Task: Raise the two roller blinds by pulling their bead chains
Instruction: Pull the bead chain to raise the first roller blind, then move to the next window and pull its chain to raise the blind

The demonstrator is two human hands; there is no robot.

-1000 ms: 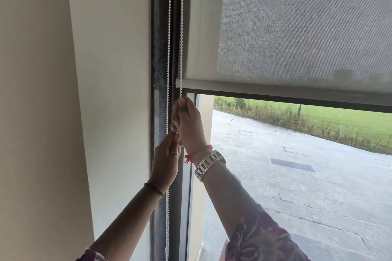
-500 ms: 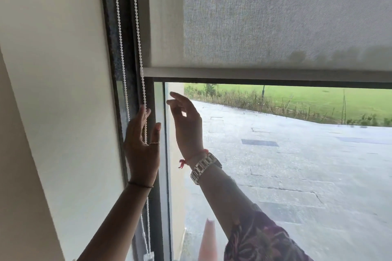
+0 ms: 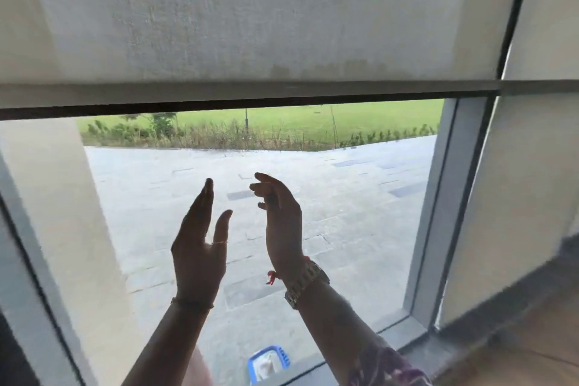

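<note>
My two forearms rise from the bottom of the view, side by side and a little apart, both hands lifted in front of the window glass (image 3: pixel 360 213). My left hand (image 3: pixel 200 247) stands upright with its back toward me, fingers straight and pointing up, the thumb splayed off to the right with a thin ring (image 3: pixel 219 242) at its base; it holds nothing. A slim bangle (image 3: pixel 191 303) circles that wrist. My right hand (image 3: pixel 282 226) is also raised, tilted slightly left, its fingers loosely curled forward at the tips and empty too. A metal watch (image 3: pixel 305 283) and a red thread (image 3: pixel 271 276) sit on that wrist, and a patterned sleeve (image 3: pixel 388 367) covers the arm lower down.

Beyond the hands, the roller blind (image 3: pixel 250 16) hangs across the upper half of the window, its bottom bar (image 3: pixel 250 94) level well above my fingertips. A second blind (image 3: pixel 532 166), I think, hangs at the far right past the dark frame, lower down, though motion blur softens it. I can't make out either bead chain here. Outside lie paving and grass.
</note>
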